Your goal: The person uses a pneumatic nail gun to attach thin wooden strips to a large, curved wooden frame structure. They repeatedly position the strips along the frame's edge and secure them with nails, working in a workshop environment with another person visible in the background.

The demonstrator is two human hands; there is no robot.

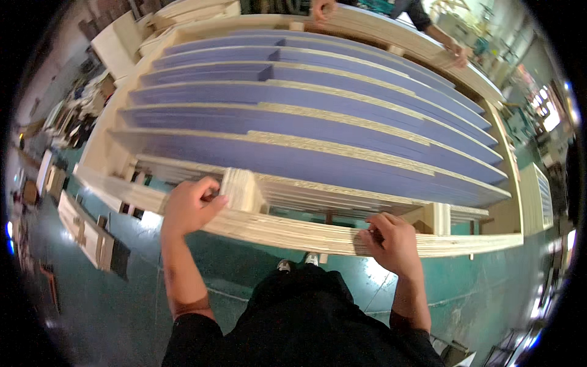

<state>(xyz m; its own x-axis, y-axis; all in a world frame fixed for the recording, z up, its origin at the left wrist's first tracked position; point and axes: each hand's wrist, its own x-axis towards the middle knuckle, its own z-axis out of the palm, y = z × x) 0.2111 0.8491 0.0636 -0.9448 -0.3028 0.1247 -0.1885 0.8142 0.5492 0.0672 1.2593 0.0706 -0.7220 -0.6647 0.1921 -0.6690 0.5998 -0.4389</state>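
Observation:
A long layered-plywood rail (275,231) runs across the near side of a large wooden frame. My left hand (192,207) curls over this rail on the left, its thumb beside an upright plywood block (239,188). Farther right, my right hand (394,243) bends its fingers over the same rail, left of a second upright block (438,218). Both hands are closed, and their palm sides are partly hidden. Behind the rail, several blue-faced boards (306,153) with pale chipboard edges stand in rows inside the frame.
Across the frame, another person's hands (455,52) rest on the far plywood rail (391,30). Wooden pieces (85,232) lie on the green floor (244,293) at left. Plywood parts (119,46) are stacked at the far left corner. More boards (535,199) stand at right.

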